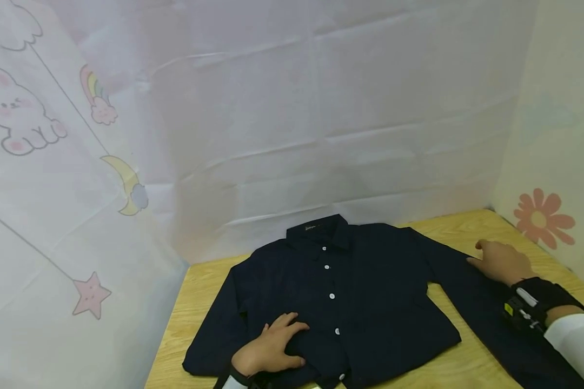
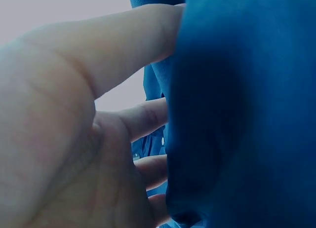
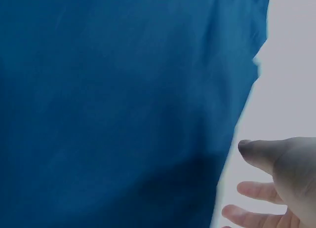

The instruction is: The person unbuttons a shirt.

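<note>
A dark navy button-up shirt (image 1: 292,281) lies front up, its collar (image 1: 340,232) at the back and white buttons down the middle. My left hand (image 1: 272,346) rests on the lower front of the shirt with its fingers spread. Dark cloth hides those fingertips in the left wrist view, where the thumb (image 2: 113,45) stands apart from the other fingers. Over at the right, my right hand (image 1: 506,263) is beside the upper edge of the outstretched sleeve (image 1: 482,297). Its thumb and fingers are apart with nothing between them in the right wrist view.
The shirt lies on a light wood-grain table (image 1: 467,229). Behind it hangs a creased white sheet (image 1: 370,135). Cartoon-printed cloth (image 1: 24,216) covers the left side, and a panel with a red flower (image 1: 544,218) closes off the right.
</note>
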The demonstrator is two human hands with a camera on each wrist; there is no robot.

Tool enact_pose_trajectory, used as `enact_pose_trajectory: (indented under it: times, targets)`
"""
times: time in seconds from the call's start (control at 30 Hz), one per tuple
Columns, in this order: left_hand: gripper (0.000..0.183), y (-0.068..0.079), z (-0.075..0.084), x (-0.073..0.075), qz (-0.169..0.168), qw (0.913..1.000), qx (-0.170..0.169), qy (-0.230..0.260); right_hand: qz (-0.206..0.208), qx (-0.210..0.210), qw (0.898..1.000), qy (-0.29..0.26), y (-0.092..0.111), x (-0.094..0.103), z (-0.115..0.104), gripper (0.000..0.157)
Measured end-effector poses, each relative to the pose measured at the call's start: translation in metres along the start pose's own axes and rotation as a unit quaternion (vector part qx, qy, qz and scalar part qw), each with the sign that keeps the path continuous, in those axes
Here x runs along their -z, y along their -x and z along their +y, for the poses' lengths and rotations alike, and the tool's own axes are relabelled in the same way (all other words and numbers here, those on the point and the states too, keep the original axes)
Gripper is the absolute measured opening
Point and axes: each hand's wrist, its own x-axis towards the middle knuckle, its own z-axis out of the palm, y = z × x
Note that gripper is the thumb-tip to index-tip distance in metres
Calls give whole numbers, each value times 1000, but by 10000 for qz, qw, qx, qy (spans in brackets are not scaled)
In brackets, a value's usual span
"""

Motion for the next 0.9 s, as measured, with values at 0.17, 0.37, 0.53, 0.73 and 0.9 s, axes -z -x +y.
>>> enact_pose_trajectory:
  times: [0.17, 0.37, 0.53, 0.73, 0.9]
  targets:
    - [53, 6, 0, 7, 112, 9989, -390, 214, 726, 1102, 9912, -130, 15, 1, -87, 54]
    - [32, 23, -27, 31, 1796, 9801, -810, -227, -474, 2892, 9516, -927, 49, -43, -190, 70]
    - [38, 44, -58, 44, 2620, 9500, 586, -1594, -1661, 2759, 9430, -839, 61, -74, -205, 84]
    - [21, 53, -89, 41, 2732, 9430, 1132, -1527, -1658, 2499, 9512, -729, 66, -85, -180, 87]
    - [15, 56, -95, 64, 4295, 8875, 825, -1450, -1528, 2563, 9510, -806, 67, -81, -178, 87]
